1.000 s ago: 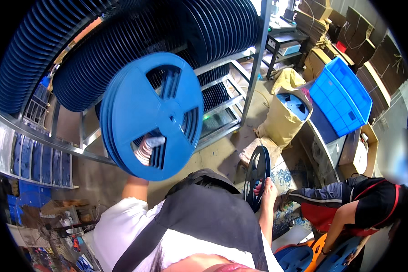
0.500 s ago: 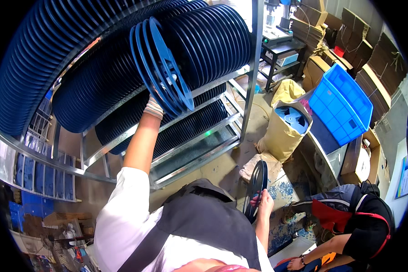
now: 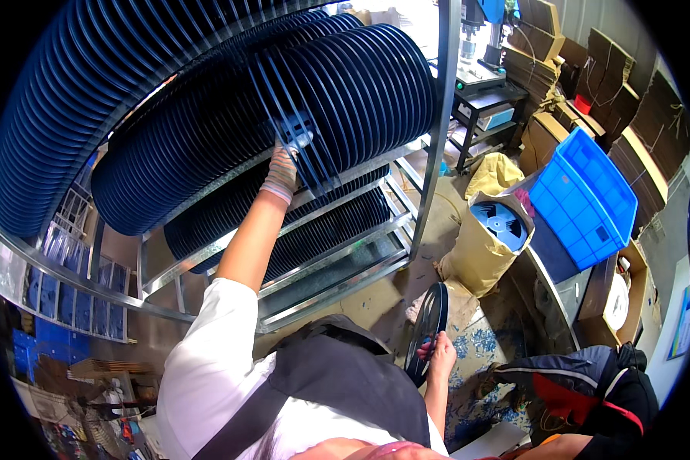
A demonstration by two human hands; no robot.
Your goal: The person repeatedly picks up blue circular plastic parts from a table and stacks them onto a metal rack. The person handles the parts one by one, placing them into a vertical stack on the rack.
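My left hand (image 3: 285, 162), in a knitted glove, reaches up and grips a blue reel (image 3: 293, 132) set among a long row of blue reels (image 3: 360, 84) standing on edge on a metal rack shelf (image 3: 345, 175). The held reel stands between its neighbours in the row. My right hand (image 3: 440, 351) hangs low by my side and holds a black reel (image 3: 429, 331) on edge, pointing toward the floor.
A metal rack post (image 3: 437, 115) runs down the right of the shelves. A tan sack (image 3: 479, 257) with a blue reel in it stands on the floor, next to a blue plastic crate (image 3: 586, 199). Cardboard boxes (image 3: 644, 146) are stacked at right. Another person (image 3: 590, 391) crouches lower right.
My left hand has carried the blue reel from in front of me up to the rack, turned it on edge and pushed it into the row. The right hand stayed low with the black reel.
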